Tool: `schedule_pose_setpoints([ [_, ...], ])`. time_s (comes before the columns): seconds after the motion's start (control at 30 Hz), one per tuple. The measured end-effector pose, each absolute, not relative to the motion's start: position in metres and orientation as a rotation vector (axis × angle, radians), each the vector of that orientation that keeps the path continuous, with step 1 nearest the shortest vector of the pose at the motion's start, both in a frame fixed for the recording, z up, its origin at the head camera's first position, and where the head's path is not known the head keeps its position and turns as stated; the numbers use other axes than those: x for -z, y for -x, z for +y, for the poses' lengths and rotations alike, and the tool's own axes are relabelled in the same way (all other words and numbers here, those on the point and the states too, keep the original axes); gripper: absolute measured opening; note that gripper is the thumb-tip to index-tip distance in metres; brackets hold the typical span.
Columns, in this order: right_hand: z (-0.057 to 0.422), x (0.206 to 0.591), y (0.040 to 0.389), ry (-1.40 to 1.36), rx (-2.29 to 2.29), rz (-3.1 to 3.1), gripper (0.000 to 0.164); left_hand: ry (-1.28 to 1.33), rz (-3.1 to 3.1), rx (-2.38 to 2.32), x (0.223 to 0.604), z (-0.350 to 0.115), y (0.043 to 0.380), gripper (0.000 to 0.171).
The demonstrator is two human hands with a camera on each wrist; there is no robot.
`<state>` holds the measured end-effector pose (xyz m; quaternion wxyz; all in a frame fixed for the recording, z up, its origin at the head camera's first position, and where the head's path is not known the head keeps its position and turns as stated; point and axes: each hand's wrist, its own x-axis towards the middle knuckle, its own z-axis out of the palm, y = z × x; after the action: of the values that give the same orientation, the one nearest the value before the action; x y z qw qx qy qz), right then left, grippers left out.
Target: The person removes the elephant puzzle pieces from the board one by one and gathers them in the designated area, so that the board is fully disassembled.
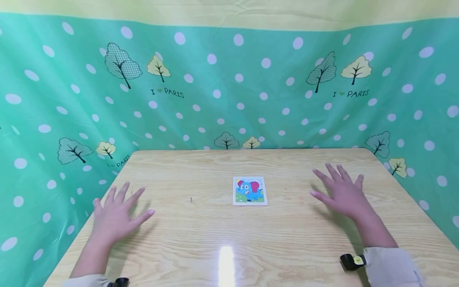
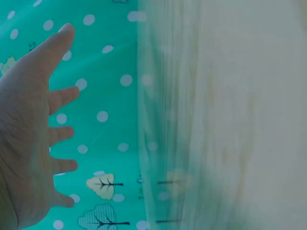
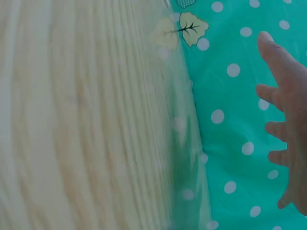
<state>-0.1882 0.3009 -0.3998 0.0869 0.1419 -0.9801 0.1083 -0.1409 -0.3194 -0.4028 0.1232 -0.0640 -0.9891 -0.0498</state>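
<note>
A square picture puzzle [image 1: 250,191] with a white border lies flat near the middle of the table; it shows a blue elephant with pink ears. My left hand [image 1: 114,219] is over the table's left side, fingers spread, holding nothing. Over the right side, my right hand [image 1: 342,193] has its fingers spread too, with nothing in it. Both hands are well apart from the puzzle. In the left wrist view the left hand [image 2: 29,124] shows its palm and splayed fingers. The right wrist view has the right hand [image 3: 290,120] at its right edge.
The light wood table [image 1: 201,235] has a bright glare spot near its front. A small dark mark [image 1: 191,199] is on the wood left of the puzzle. A green dotted cloth [image 1: 215,91] with printed trees hangs behind and along both sides.
</note>
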Motion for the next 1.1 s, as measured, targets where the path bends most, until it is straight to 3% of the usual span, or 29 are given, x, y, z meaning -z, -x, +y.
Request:
schedule_pose_setpoints([
  [1.1,0.259,0.394,0.196,-0.665,-0.521,-2.805,0.073,0.382,-2.673,0.618,0.407,-0.248,0.160,0.070],
])
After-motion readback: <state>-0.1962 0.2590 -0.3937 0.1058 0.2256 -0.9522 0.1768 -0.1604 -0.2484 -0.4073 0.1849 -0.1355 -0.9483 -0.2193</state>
